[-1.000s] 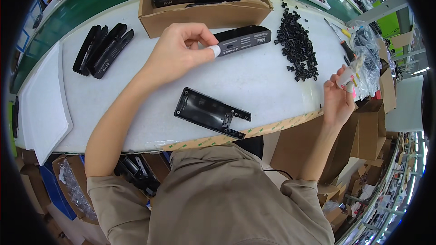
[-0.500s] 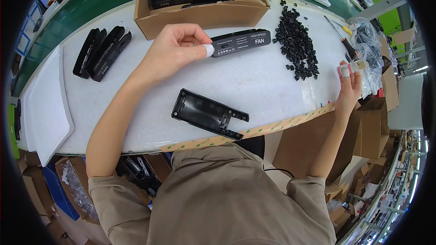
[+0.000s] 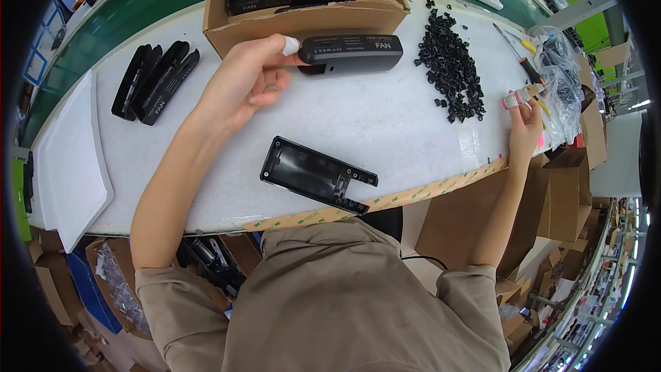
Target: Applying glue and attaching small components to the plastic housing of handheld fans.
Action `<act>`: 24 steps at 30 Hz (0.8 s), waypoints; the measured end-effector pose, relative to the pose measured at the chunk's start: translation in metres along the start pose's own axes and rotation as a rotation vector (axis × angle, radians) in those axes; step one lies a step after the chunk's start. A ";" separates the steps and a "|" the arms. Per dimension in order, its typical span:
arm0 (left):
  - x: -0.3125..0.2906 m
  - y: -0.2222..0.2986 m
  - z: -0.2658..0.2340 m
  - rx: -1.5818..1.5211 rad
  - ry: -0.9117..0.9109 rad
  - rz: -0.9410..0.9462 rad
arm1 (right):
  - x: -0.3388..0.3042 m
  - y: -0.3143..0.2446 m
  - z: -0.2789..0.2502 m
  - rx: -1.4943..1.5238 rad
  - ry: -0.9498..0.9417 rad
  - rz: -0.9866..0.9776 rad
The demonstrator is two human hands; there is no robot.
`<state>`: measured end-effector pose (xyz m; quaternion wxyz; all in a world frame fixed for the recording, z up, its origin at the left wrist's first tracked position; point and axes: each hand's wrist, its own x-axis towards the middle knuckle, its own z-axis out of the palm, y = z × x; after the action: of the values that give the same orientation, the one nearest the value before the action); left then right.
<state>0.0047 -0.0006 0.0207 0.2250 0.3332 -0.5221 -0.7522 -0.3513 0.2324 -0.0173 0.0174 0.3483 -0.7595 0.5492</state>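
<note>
The left hand (image 3: 251, 79) pinches one end of a rigid, seemingly light black plastic fan casing (image 3: 351, 54), best gripped along its long edges.

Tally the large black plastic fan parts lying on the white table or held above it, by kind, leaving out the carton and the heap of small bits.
Closed black casing, held in the left hand: 1
Open shell half near the table edge: 1
Slim black covers in a row at the left: 3
Total: 5
</note>
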 end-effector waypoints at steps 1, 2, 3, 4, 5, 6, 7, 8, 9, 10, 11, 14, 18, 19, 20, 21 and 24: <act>-0.001 -0.001 0.001 -0.055 0.058 0.000 | 0.000 0.000 -0.001 -0.007 -0.002 0.011; -0.001 -0.001 0.004 -0.054 0.056 0.000 | 0.000 0.001 -0.001 -0.016 -0.003 0.024; -0.001 0.000 0.008 -0.004 0.069 0.003 | 0.000 0.000 0.000 -0.017 -0.001 0.024; -0.001 0.000 0.010 0.047 0.082 0.006 | -0.001 -0.003 0.001 -0.030 -0.003 0.019; -0.002 -0.001 0.012 0.047 0.081 0.007 | 0.000 -0.004 0.002 -0.043 -0.005 0.011; -0.003 -0.002 0.013 0.006 0.059 0.034 | 0.000 -0.003 0.002 -0.043 -0.003 0.010; -0.004 -0.002 0.015 -0.035 0.037 0.061 | 0.000 -0.002 0.002 -0.034 -0.008 0.009; -0.006 -0.003 0.017 -0.035 0.033 0.061 | 0.000 0.000 0.001 -0.028 -0.011 0.008; -0.009 -0.002 0.019 0.067 0.010 0.114 | 0.000 0.001 0.000 -0.029 -0.007 0.009; -0.010 -0.002 0.021 0.168 -0.013 0.167 | -0.001 0.003 0.000 -0.020 -0.003 0.011; -0.009 -0.004 0.017 0.370 -0.046 0.214 | -0.001 0.003 0.000 -0.008 -0.003 0.011; -0.002 -0.010 0.022 0.415 -0.076 0.288 | -0.001 0.002 -0.001 0.016 -0.005 0.011; 0.011 -0.008 0.015 0.447 -0.090 0.193 | -0.002 0.000 0.001 0.028 0.011 0.026; 0.012 -0.009 0.015 0.447 -0.085 0.200 | -0.002 -0.001 0.002 0.024 0.009 0.017; 0.012 -0.009 0.016 0.445 -0.080 0.206 | -0.003 -0.002 0.002 0.019 0.006 0.008; 0.011 -0.009 0.019 0.449 -0.081 0.206 | -0.003 -0.002 0.002 0.021 0.008 0.009; 0.008 -0.005 0.029 0.223 0.004 0.161 | -0.004 -0.002 0.002 0.035 0.021 0.024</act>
<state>-0.0220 0.0139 0.0211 0.2472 0.3146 -0.6272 -0.6682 -0.3467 0.2324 -0.0176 0.0127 0.3339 -0.7535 0.5662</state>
